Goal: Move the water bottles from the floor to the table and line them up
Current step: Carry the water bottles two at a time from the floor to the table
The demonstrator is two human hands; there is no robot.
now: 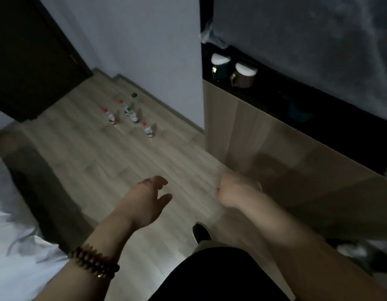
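The smooth wood-grain plank floor carries clustered clear water bottles, upright, red- or green-capped. Left hand: fingers loosely curled, empty. Right hand: blurred, fisted, empty.

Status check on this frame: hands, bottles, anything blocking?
Left hand open, empty. Right hand curled, blurred, nothing seen held. Water bottles upright on floor by wall, untouched. Nothing visible in the way.

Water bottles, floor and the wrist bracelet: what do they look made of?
Water bottles: likely clear plastic, pale see-through bodies, coloured caps. Floor: wood or laminate planks, pale matt grain with seams. Bracelet: probably dark wooden beads, blur leaves it open.
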